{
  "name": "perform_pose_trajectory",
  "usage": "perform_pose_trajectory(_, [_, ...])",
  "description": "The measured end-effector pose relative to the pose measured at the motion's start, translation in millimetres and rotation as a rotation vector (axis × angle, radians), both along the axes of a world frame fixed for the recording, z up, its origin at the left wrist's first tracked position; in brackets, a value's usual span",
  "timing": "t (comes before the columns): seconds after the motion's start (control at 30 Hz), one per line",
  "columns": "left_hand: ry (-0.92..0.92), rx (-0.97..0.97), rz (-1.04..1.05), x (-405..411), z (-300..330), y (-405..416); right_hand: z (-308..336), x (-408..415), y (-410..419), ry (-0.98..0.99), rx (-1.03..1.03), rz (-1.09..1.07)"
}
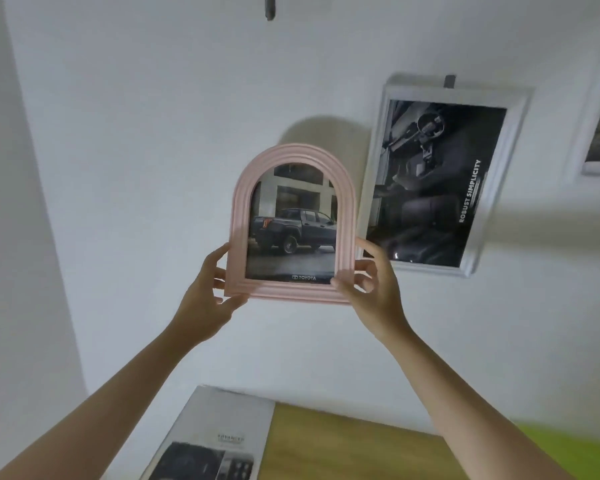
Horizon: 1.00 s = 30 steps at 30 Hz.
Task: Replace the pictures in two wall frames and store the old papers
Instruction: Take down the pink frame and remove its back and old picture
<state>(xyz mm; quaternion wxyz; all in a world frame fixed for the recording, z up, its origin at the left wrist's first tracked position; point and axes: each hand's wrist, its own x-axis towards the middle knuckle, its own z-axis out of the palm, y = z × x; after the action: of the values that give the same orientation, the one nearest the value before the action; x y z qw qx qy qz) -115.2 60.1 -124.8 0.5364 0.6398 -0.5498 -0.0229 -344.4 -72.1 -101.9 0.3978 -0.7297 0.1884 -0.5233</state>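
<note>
A pink arched frame (293, 223) is held upright in front of a white wall (153, 133), raised above the worktop (347, 445). Its lower left corner is gripped by the left hand (208, 289), with the thumb laid along the bottom edge and the fingers curled behind the side rail. Its lower right corner is gripped by the right hand (368, 282), the thumb pressed on the front of the bottom rail and the fingers wrapped round the side. A picture of a dark pickup truck, marked TOYOTA along its lower edge, is shown inside the frame. Just to the right, a white rectangular frame (440, 174) is hung on the wall from a small hook (450, 81), slightly tilted, with a dark car-interior picture in it. A second hook (270, 6) is seen high on the wall above the pink frame. On the worktop below, a printed sheet (219, 438) is laid flat.
</note>
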Motion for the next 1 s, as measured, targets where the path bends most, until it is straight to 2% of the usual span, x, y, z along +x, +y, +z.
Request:
perform_pose_trajectory(0.2, [0.146,0.208,-0.029,-78,-83,18,-77,-80,20,-0.017,0.297,0.095])
perform_pose_trajectory(0.33, [0.126,0.374,-0.009,-123,-125,25,-115,-118,41,-0.031,0.343,0.022])
perform_pose_trajectory(0.43, [0.073,0.463,0.1,-152,-137,25,-138,-137,53,0.001,0.305,-0.043])
perform_pose_trajectory(0.5, [0.078,0.389,0.095,-176,-131,22,-153,-148,61,0.035,0.27,-0.084])
perform_pose_trajectory(0.63, [0.144,0.23,-0.077,-227,-100,15,-175,-166,83,0.132,0.102,-0.155])
perform_pose_trajectory(0.77, [0.168,0.275,-0.201,-265,-89,7,-190,-178,99,0.22,-0.109,-0.235])
perform_pose_trajectory(1.0, [0.193,0.302,-0.068,-283,-93,13,-200,-186,127,0.294,-0.271,-0.275])
